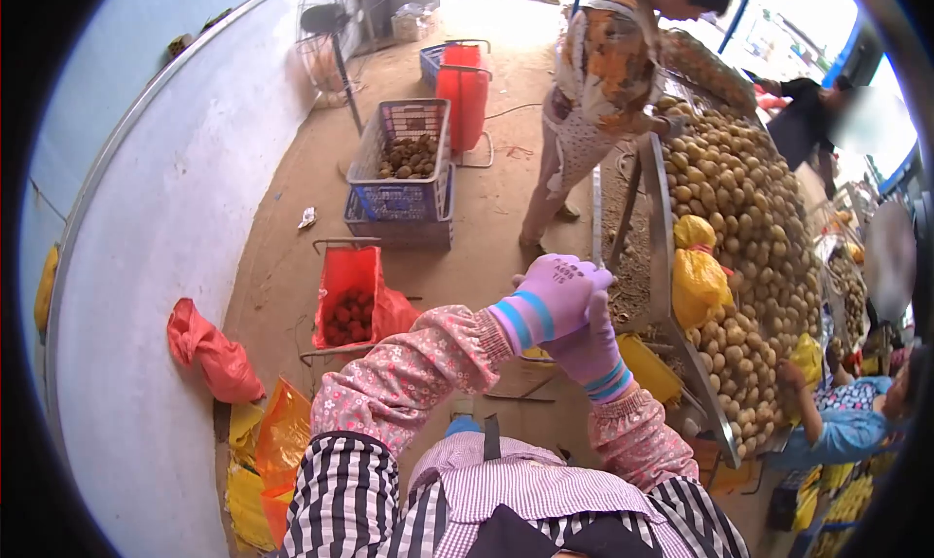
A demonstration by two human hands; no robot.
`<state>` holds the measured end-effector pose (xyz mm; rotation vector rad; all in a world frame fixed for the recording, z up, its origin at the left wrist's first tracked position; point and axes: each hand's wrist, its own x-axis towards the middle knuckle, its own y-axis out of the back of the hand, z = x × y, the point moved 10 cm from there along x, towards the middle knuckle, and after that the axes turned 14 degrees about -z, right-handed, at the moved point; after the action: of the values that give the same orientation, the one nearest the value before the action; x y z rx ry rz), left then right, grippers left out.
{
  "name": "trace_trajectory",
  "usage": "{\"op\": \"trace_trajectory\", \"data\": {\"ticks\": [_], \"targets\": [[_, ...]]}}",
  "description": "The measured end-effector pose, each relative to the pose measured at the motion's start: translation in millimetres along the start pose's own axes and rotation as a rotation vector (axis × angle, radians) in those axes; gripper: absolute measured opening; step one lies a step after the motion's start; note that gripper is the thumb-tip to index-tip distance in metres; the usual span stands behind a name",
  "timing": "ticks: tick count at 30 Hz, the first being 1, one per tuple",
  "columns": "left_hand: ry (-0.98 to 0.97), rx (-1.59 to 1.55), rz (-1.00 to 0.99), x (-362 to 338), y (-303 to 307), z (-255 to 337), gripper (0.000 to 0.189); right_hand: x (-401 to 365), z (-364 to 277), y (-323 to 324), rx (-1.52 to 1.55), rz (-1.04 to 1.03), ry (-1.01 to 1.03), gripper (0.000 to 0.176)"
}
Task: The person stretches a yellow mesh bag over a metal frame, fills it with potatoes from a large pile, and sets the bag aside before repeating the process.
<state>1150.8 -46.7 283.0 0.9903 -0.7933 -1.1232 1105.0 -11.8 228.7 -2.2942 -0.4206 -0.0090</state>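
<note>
Both hands wear light purple knitted gloves with blue striped cuffs, and they are pressed together in front of my chest. My left hand [556, 293] is closed, its back turned up with dark printing on the glove. My right hand [587, 352] lies against it from below, with the thumb upright beside the left knuckles and most fingers hidden. Whether anything is between the hands cannot be seen. To their right stands a metal-edged sorting table [664, 266] heaped with brown oval produce [744, 203], which looks like kiwifruit. A tied yellow bag [702, 290] rests on the heap.
A red-lined frame [384, 310] holds brown produce at the left. Stacked plastic crates [399, 208] and a red bag on a stand [462, 96] are farther off. A co-worker [608, 81] bends over the table; another person [846, 422] sits at its right. A fan [326, 23] stands by the wall.
</note>
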Motion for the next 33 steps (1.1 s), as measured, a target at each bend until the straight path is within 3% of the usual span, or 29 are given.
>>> {"op": "trace_trajectory", "data": {"ticks": [1, 2, 5, 7, 10, 12, 13, 14, 15, 16, 20, 26, 33], "targets": [[-0.003, 0.076, -0.153, 23, 0, 44, 0.044, -29, -38, -5, -0.022, 0.077, 0.145, 0.106], [-0.071, 0.103, -0.166, 39, 8, 97, 0.044, -65, -72, -8, -0.045, 0.156, 0.293, 0.107], [-0.309, 0.269, -0.128, 69, 31, 265, 0.027, -188, -146, -27, -0.081, 0.296, 0.619, 0.108], [-0.484, 0.374, -0.076, 77, 35, 365, 0.027, -271, -189, -60, -0.156, 0.365, 0.843, 0.108], [-0.722, 0.438, -0.034, 80, 25, 484, 0.027, -390, -233, -130, -0.348, 0.532, 1.151, 0.108], [-0.842, 0.464, 0.015, 71, 24, 549, 0.027, -445, -247, -184, -0.393, 0.399, 1.325, 0.108], [-0.888, 0.473, 0.038, 65, 24, 575, 0.027, -476, -250, -203, -0.437, 0.464, 1.42, 0.107], [-0.926, 0.482, 0.057, 58, 22, 597, 0.027, -503, -251, -223, -0.472, 0.523, 1.51, 0.105], [-0.958, 0.491, 0.074, 51, 20, 616, 0.027, -530, -248, -241, -0.173, 0.637, 1.74, 0.089], [-0.989, 0.5, 0.09, 43, 19, 634, 0.027, -575, -229, -255, -0.147, 1.507, 1.543, 0.074], [-1.095, 0.539, 0.121, 8, 8, 684, 0.027, -632, -239, -316, -0.206, 1.496, 1.669, 0.069], [-1.149, 0.542, 0.045, -33, -41, 706, 0.027, -670, -186, -325, -0.239, 1.531, 1.691, 0.06], [-1.134, 0.628, 0.209, -32, -24, 740, 0.027, -704, -204, -337, -0.464, 1.323, 1.76, 0.05]]}}
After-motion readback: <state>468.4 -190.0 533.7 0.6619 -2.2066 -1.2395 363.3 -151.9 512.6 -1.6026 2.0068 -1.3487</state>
